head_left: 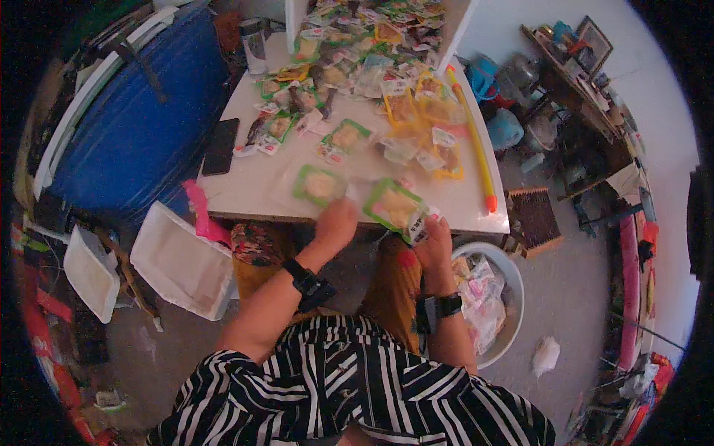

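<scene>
At the table's near edge, my left hand (338,223) is closed on the corner of a small clear food packet with a green border (320,184); pale food shows inside. Its fingers are partly blurred. My right hand (434,239) pinches the lower right corner of a larger-looking green-bordered packet (396,205), also with pale contents, tilted over the edge. Beyond them, another green-bordered packet (346,137) lies on the white table (260,182). Several yellow-bordered packets (448,157) rest to the right of it.
A heap of mixed packets (364,56) fills the far end between white panels. A black phone (221,147) lies at left, a yellow stick (476,145) along the right edge. Below right stands a white bucket (513,279) of packets; a white foam box (182,264) sits lower left.
</scene>
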{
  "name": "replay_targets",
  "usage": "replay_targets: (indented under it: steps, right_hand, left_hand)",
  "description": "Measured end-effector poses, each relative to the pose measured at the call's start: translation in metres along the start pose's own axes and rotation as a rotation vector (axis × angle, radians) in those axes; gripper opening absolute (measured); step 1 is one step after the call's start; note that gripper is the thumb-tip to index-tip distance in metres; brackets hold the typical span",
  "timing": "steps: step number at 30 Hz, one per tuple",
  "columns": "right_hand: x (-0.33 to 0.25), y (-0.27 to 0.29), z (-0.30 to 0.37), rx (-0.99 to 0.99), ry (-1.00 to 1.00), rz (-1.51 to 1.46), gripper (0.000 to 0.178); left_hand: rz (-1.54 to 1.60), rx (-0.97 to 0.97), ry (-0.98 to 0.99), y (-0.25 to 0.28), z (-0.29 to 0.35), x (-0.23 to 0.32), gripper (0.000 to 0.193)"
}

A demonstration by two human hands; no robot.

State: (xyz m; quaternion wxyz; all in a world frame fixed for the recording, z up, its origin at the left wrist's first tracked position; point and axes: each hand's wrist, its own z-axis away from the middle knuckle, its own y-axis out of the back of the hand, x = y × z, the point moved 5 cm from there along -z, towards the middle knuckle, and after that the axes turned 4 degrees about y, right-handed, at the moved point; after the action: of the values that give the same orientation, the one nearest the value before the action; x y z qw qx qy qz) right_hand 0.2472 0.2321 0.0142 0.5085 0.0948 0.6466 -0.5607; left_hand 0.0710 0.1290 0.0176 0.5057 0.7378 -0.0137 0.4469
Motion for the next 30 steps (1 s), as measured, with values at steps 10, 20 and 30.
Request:
replay_targets:
  steps: [10, 20, 30]
  right_hand:
    - [0.02, -0.014, 0.009, -0.073, -0.058, -0.094, 0.029]
    - [0.033, -0.011, 0.001, -0.159, -0.205, -0.112, 0.027]
    - [0.038, 0.005, -0.006, -0.077, -0.185, 0.089, 0.023]
  left_hand:
    - [0.219, 0.143, -0.047, 0.002, 0.004, -0.011, 0.014]
    - [-0.177, 0.116, -0.195, 0.028, 0.004, 0.013, 0.012]
    - [-0.212, 0.113, -0.185, 0.03, 0.011, 0.024, 0.008]
